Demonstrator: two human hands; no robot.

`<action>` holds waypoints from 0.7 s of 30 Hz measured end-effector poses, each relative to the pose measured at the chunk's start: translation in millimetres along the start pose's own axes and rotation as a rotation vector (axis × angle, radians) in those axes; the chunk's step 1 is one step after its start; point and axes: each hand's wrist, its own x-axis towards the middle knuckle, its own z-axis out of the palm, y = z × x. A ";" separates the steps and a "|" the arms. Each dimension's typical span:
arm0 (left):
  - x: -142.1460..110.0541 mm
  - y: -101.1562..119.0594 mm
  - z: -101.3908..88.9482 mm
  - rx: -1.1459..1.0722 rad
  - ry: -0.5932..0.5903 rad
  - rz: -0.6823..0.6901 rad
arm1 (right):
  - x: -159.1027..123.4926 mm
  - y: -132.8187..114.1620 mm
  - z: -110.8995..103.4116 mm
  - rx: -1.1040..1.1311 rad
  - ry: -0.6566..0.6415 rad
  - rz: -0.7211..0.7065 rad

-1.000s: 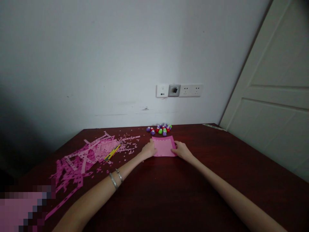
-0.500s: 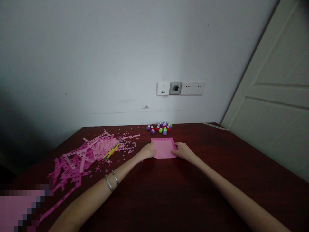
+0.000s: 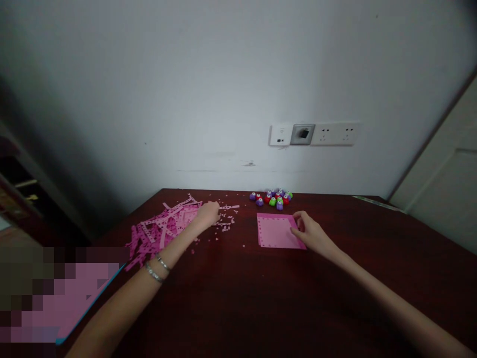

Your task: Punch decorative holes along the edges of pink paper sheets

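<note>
A pink paper sheet [image 3: 275, 231] with punched holes along its edges lies flat on the dark red table [image 3: 261, 303]. My right hand [image 3: 308, 231] rests on the sheet's right edge, fingers loosely spread and lightly bent. My left hand [image 3: 207, 214] is off to the left, curled down on the right end of a heap of pink paper strips [image 3: 160, 231] and small pink scraps [image 3: 227, 221]. What it closes on is hidden. Two bracelets [image 3: 156, 266] sit on my left wrist.
A cluster of small purple, red and green craft punches [image 3: 274, 198] stands at the table's back edge by the wall. Wall sockets [image 3: 313, 134] are above it. A door [image 3: 443, 194] is at the right. A pink sheet with a blue edge [image 3: 74, 303] lies at lower left.
My left hand left the sheet's left edge and moved left to the heap of strips. The yellow tool seen there earlier is now out of sight. The view swung left.
</note>
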 end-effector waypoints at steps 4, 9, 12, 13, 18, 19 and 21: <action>0.4 -32.9 0.3 0.030 -0.084 -0.066 | -10.3 -16.1 -2.0 0.105 -0.080 -0.025; -0.9 -41.3 12.4 0.027 -0.110 -0.096 | -28.6 -29.2 -7.6 0.189 -0.152 -0.032; 0.2 -44.5 14.7 0.018 -0.110 -0.101 | -44.5 -29.5 -19.5 0.217 -0.175 -0.026; 1.0 -45.6 13.0 0.019 -0.106 -0.103 | -50.4 -28.2 -24.6 0.221 -0.177 -0.026; 6.4 -50.3 -25.4 -0.079 -0.185 -0.042 | -75.7 -18.5 -50.7 0.211 -0.165 0.015; 7.1 -50.7 -37.8 -0.164 -0.226 -0.035 | -79.0 -18.0 -54.9 0.215 -0.150 0.024; 7.2 -47.8 -61.6 -0.389 -0.287 0.002 | -83.6 -21.0 -61.4 0.235 -0.129 0.034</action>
